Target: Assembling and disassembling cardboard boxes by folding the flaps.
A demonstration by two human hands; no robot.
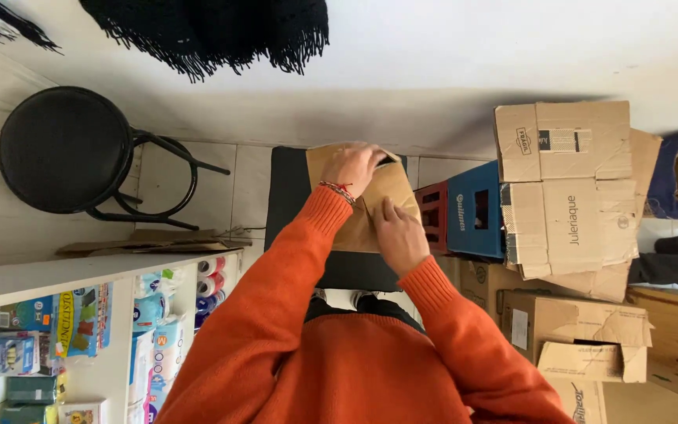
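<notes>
1. Head view: paper bag (370,206) on black seat (288,196), beside crates (474,210).
2. L hand (352,166) closed on bag's top; R hand (399,235) pinching its flap.
3. Risk: thin paper may tear if pulled apart w/ force.

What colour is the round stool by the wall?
The round stool is black, seat and bent metal legs alike; the head view shows it best.

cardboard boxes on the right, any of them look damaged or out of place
Yes. The stacked cardboard boxes are creased and sag unevenly, and the lower box has torn, bent flaps. Flattened cardboard lies on the floor by the black stool. Both hands, left and right, rest on a brown paper bag.
</notes>
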